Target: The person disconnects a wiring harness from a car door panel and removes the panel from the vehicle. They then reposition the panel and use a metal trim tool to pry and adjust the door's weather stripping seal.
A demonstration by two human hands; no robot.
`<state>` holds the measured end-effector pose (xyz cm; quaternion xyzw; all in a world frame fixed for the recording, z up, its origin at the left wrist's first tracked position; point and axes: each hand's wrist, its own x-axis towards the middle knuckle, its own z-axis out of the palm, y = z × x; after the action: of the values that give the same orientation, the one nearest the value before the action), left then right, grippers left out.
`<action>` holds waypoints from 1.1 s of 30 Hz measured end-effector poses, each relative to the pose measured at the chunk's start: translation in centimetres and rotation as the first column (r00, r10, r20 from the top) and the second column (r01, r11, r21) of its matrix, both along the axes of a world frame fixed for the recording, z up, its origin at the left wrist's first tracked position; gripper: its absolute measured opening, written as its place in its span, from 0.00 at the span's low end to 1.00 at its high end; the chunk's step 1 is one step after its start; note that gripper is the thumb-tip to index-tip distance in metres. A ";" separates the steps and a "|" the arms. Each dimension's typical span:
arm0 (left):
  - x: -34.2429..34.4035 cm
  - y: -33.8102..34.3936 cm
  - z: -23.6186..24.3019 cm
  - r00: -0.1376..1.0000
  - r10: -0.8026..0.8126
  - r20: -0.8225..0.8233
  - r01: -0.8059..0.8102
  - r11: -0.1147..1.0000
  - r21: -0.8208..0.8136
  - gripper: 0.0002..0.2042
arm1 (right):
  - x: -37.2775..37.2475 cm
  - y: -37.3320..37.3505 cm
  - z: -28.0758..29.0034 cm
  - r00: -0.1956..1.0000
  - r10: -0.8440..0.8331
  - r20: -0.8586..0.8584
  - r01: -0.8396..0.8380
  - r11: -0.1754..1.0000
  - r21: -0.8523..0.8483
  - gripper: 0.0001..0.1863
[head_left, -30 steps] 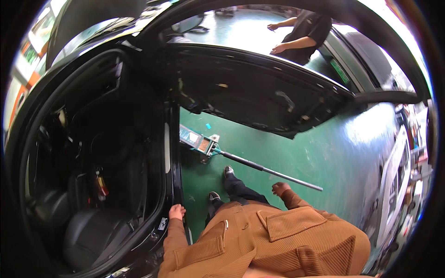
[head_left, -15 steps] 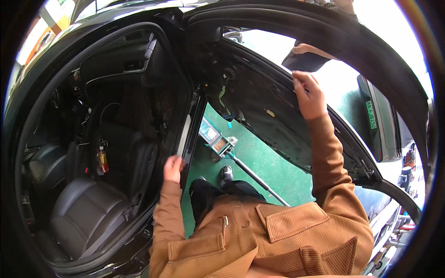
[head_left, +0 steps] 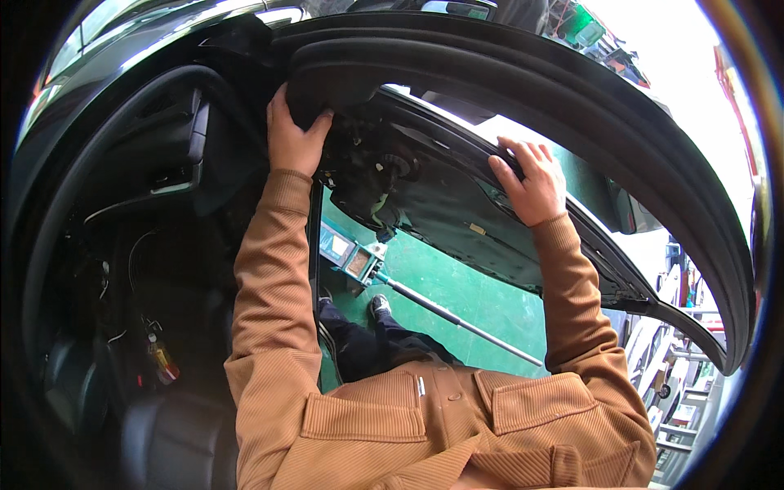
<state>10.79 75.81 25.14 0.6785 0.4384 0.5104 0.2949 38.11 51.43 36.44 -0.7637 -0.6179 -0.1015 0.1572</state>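
My left hand (head_left: 296,139) is up at the front corner of the black door frame (head_left: 490,72). Its thumb and fingers are spread around the dark edge there, and the fingertips are partly hidden. My right hand (head_left: 532,181) lies over the upper edge of the open car door (head_left: 457,184), fingers bent over the sill. The door's inner side is bare of its panel, with a black sheet, a pale green strip (head_left: 380,206) and a small yellowish tag (head_left: 477,229) showing.
To the left is the dark car interior with a leather seat (head_left: 175,441) and a small bottle (head_left: 163,363). A floor jack (head_left: 355,257) stands on the green floor (head_left: 457,290), its long handle (head_left: 457,318) slanting right. Racks and parts (head_left: 678,376) are at the far right.
My left hand has moved up and forward from beside the door opening to the front corner of the door frame. My right hand stays on the door's upper edge. The view has shifted.
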 end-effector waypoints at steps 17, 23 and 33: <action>-1.6 2.2 0.6 0.960 -0.034 -0.276 0.049 0.998 0.050 0.34 | -0.5 0.8 -0.4 0.997 -0.049 0.064 0.048 0.999 0.026 0.21; -0.6 0.9 0.6 0.995 0.017 -0.101 -0.017 1.000 -0.002 0.29 | 0.0 0.6 -1.3 0.994 0.026 0.106 -0.033 0.997 0.069 0.19; 2.2 -2.1 -5.8 0.837 0.177 0.518 -0.058 0.970 -0.237 0.19 | 0.5 0.2 -2.2 0.995 0.015 0.096 -0.020 0.999 0.045 0.19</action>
<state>13.02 73.69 19.36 0.4456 0.4316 0.6467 0.4438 38.59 51.59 34.25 -0.7487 -0.6288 -0.1507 0.1458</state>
